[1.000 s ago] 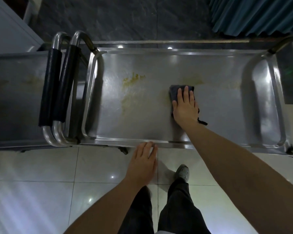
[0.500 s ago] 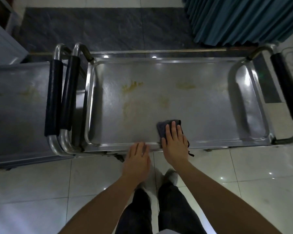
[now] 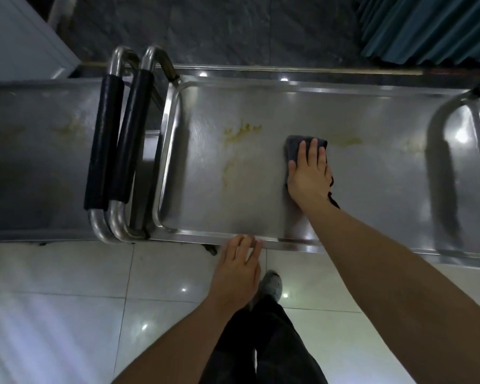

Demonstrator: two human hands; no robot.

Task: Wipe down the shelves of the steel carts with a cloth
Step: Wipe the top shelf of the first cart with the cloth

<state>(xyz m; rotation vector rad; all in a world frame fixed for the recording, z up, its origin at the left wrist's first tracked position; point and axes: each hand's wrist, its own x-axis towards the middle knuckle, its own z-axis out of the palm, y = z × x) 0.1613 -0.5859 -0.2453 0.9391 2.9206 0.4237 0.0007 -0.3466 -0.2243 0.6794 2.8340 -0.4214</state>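
Note:
A steel cart's top shelf [image 3: 372,189] fills the middle of the view, marked with yellowish stains [image 3: 241,131] left of centre and fainter ones further right. My right hand [image 3: 309,173] lies flat with straight fingers on a dark grey cloth [image 3: 293,149], pressing it onto the shelf between the stains. Most of the cloth is hidden under the hand. My left hand [image 3: 239,261] rests with straight fingers on the shelf's near rim [image 3: 288,243].
A second steel cart [image 3: 34,167] stands against the left end, and two black-padded handles [image 3: 114,145] sit side by side between the shelves. A teal curtain [image 3: 427,26] hangs at the back right. My legs and a shoe [image 3: 272,284] stand on pale floor tiles below.
My right hand has pushed the cloth from the shelf's near rim back out to its middle, near where it was one second ago. My left hand has stayed on the near rim.

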